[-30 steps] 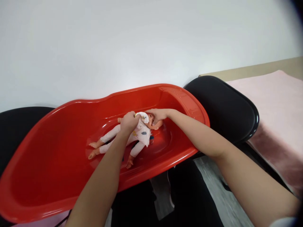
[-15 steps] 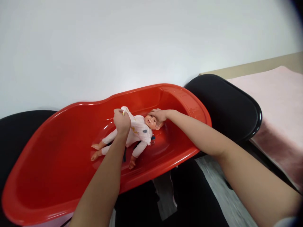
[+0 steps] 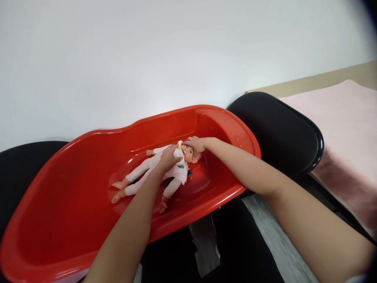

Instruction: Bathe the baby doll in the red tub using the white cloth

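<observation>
The doll is laid face up in the red tub; its head is clasped around the crown by the right hand; the white cloth over its chest is gripped by the left hand, just below the face; the tub is backed by a pale wall.

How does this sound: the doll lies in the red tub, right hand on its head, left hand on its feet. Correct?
Not quite: the left hand isn't on the feet; the head view shows it holding white cloth over the doll's chest. The doll does lie in the red tub, right hand on its head.
</observation>
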Demonstrator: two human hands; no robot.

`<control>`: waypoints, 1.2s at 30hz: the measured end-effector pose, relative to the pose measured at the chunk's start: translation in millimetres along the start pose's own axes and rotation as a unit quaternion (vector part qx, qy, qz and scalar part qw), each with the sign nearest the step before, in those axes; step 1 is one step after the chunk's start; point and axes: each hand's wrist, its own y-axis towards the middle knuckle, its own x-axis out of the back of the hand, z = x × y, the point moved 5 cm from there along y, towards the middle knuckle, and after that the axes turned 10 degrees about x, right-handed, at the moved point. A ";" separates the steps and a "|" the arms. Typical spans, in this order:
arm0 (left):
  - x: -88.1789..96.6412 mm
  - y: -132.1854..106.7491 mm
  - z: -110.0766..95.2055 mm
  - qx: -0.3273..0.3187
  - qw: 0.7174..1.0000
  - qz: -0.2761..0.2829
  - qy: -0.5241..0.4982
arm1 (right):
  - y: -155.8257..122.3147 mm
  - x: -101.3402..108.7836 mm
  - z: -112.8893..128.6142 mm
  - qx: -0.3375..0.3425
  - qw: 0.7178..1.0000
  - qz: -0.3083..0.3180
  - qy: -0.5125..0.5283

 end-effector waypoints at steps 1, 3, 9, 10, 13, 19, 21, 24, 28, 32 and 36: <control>-2.9 0.9 2.4 0.003 1.000 0.008 0.018 | 0.0 -0.1 -0.2 -0.002 1.000 0.000 0.000; -7.3 1.7 5.9 0.015 0.998 0.019 0.056 | -0.3 -0.2 -0.4 -0.004 1.000 0.002 0.002; -13.1 -2.8 1.1 0.030 0.986 0.023 0.165 | -2.1 1.0 3.3 -0.012 1.000 0.011 -0.008; -13.3 -3.6 0.1 0.030 0.984 0.018 0.175 | -2.2 1.1 3.4 -0.014 1.000 0.011 -0.012; -14.1 -4.2 -1.0 0.023 0.983 0.002 0.183 | -1.7 0.4 1.3 -0.016 1.000 0.010 -0.015; -12.8 -3.4 -0.3 0.001 0.984 -0.012 0.179 | -2.2 -0.5 -7.6 -0.014 1.000 0.016 -0.006; -11.0 -5.2 -2.3 -0.009 0.984 -0.016 0.176 | -3.7 0.6 -7.9 -0.015 1.000 0.018 -0.006; -8.2 -7.6 -4.4 -0.012 0.984 -0.024 0.177 | -6.5 1.9 -7.2 -0.021 0.999 0.027 -0.006; -6.8 -4.7 -0.3 0.002 0.988 -0.033 0.152 | -8.3 2.7 -8.0 -0.023 0.999 0.028 0.001; -8.2 -0.6 3.2 -0.019 0.996 -0.028 0.087 | -8.4 3.2 -9.0 -0.012 1.000 0.020 0.006; -9.5 -2.5 2.7 -0.024 0.995 -0.032 0.096 | -10.9 5.7 -7.9 -0.013 1.000 0.013 0.024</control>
